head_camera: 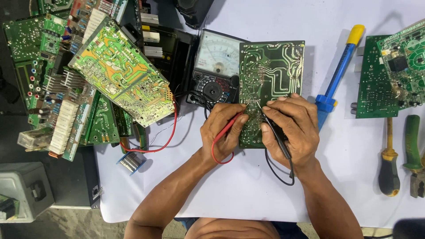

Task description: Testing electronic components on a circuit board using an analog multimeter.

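A dark green circuit board (271, 75) lies solder side up in the middle of the white table (248, 186). My left hand (221, 130) pinches a red test probe (230, 125) against the board's lower left part. My right hand (294, 128) holds a black test probe (275, 132), its metal tip touching the board near the centre. Red and black leads loop below my hands. An analog multimeter (214, 66) sits just behind the board, to the left.
A pile of green circuit boards (119, 71) fills the left side. A solder spool (130, 162) lies near the pile. A blue and yellow desoldering pump (338, 73), another board (389, 73), a screwdriver (389, 166) and green-handled pliers (414, 150) lie to the right.
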